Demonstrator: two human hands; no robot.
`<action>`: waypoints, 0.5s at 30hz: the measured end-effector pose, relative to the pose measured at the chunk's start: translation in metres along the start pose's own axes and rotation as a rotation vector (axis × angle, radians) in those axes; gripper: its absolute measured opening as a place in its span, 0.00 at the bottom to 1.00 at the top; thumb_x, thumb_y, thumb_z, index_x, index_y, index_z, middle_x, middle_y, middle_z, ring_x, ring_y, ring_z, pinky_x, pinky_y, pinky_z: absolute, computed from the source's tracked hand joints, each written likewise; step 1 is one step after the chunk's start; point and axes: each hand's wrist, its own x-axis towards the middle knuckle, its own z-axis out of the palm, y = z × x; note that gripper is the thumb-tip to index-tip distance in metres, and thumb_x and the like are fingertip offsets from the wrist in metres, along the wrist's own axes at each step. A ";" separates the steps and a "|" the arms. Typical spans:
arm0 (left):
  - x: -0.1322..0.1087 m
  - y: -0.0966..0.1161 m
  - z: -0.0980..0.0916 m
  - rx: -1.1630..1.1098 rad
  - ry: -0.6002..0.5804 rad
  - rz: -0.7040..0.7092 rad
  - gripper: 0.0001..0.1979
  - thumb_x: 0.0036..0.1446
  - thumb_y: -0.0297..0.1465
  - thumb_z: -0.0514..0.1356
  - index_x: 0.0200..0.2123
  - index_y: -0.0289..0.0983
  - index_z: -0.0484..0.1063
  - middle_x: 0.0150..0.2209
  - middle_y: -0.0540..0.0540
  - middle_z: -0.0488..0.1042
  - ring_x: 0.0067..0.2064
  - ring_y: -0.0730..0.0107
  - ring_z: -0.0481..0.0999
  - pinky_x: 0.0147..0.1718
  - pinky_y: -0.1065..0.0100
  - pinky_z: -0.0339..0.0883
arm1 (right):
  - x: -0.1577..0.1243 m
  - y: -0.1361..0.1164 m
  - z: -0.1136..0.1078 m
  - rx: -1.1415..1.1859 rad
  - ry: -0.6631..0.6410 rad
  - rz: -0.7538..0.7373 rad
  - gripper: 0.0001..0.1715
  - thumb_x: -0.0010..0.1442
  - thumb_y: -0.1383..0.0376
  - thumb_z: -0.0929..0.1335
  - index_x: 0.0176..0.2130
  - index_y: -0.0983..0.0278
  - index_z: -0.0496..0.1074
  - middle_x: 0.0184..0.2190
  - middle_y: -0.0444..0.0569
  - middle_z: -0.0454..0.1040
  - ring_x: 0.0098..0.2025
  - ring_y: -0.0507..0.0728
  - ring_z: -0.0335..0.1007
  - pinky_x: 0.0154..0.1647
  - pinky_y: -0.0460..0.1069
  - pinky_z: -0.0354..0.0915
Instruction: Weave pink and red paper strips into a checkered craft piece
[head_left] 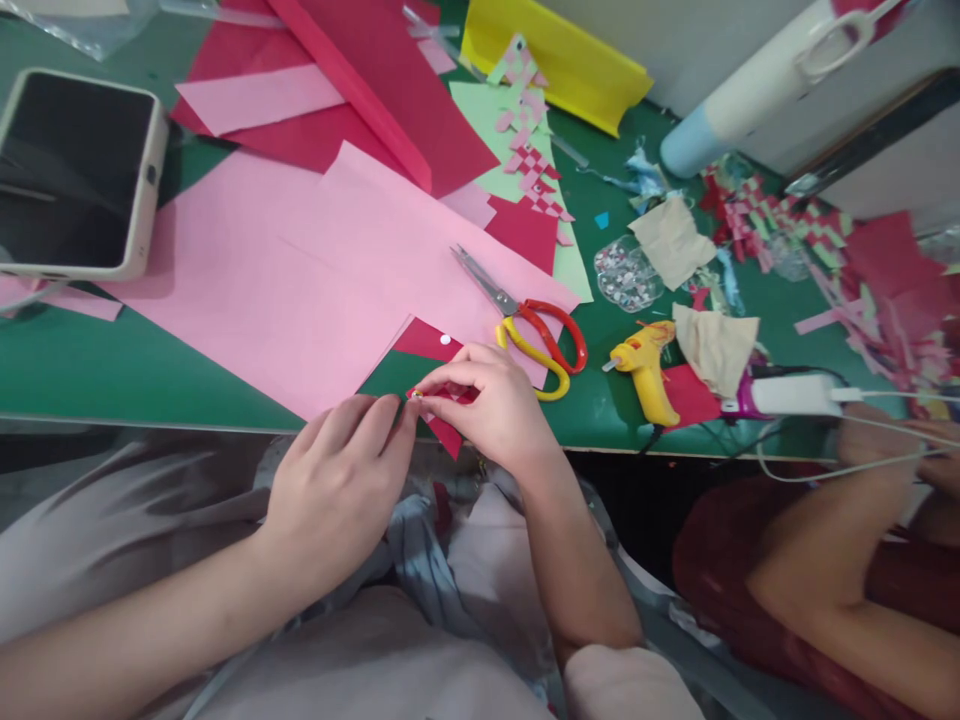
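A small red paper fish [448,437] with pink checks is held over the table's front edge, mostly covered by fingers. My right hand [495,400] pinches it between thumb and fingertips, at a tiny shiny round piece, possibly a stick-on eye, near its tip. From the other side, my left hand [337,470] meets the same tip with closed fingers; its thumb is largely hidden. Just beyond the hands lies a red paper piece [420,338] with a white dot [445,340] on it. Scissors [536,335] with red and yellow handles rest beside my right hand, blades slightly apart.
Large pink paper [262,260] and red sheets [390,90] cover the middle. A phone [75,170] lies left. Several woven paper fish [531,160] sit at the back. Rightward are a yellow glue gun [649,370], a plastic eye box [628,272], cables and another person's arm [832,540].
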 end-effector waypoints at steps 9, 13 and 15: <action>0.002 0.000 0.002 -0.001 0.003 -0.008 0.14 0.56 0.24 0.59 0.46 0.30 0.76 0.41 0.40 0.77 0.38 0.57 0.76 0.31 0.60 0.72 | -0.003 0.003 0.001 0.000 0.014 -0.034 0.04 0.55 0.65 0.74 0.35 0.58 0.81 0.29 0.45 0.73 0.39 0.54 0.69 0.40 0.50 0.65; 0.002 0.000 0.002 -0.006 -0.006 -0.007 0.14 0.57 0.25 0.58 0.46 0.30 0.76 0.41 0.40 0.77 0.38 0.58 0.75 0.31 0.60 0.71 | -0.007 0.004 0.003 -0.053 0.050 -0.107 0.05 0.57 0.65 0.72 0.35 0.57 0.81 0.31 0.46 0.73 0.40 0.55 0.69 0.44 0.51 0.65; 0.001 0.000 0.002 -0.007 -0.005 -0.008 0.13 0.57 0.25 0.58 0.45 0.30 0.76 0.42 0.39 0.77 0.38 0.58 0.75 0.32 0.60 0.71 | -0.008 0.004 0.004 -0.079 0.065 -0.141 0.05 0.58 0.65 0.71 0.35 0.59 0.81 0.31 0.47 0.73 0.39 0.55 0.68 0.43 0.52 0.65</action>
